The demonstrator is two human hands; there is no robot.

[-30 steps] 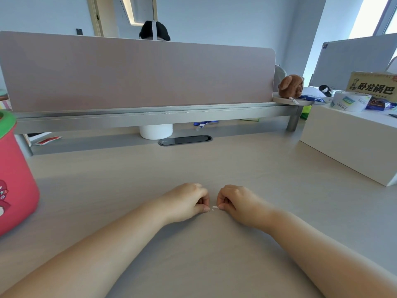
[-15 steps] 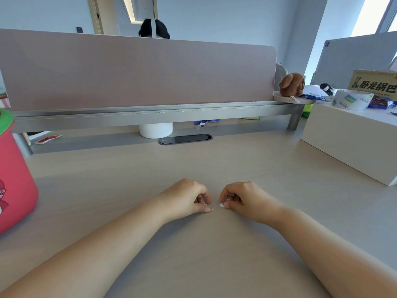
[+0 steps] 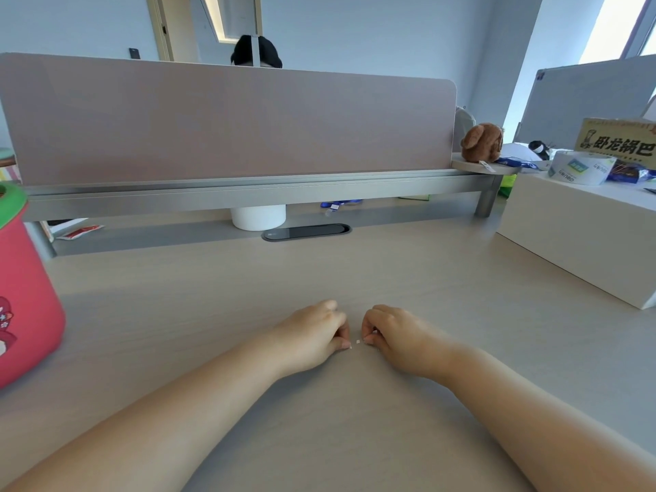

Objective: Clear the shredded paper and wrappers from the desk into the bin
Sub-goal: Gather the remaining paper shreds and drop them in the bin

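Hands: left hand (image 3: 312,335) and right hand (image 3: 401,335) curled, grip unclear
Between them: tiny white paper fleck (image 3: 357,341)
Surface: smooth pale woodgrain desk (image 3: 213,296)
Left edge: rounded red bin (image 3: 28,296)

hands | left hand (image 3: 312,335) and right hand (image 3: 401,340) close in again after parting slightly | gap | narrower around white paper scrap (image 3: 357,341), now nearer right fingertips

- Tan snack box (image 3: 617,143), far right: "卧龙锅巴" in bold dark characters.
- White tape roll (image 3: 580,168), just beside it: "deli", printed upside down.
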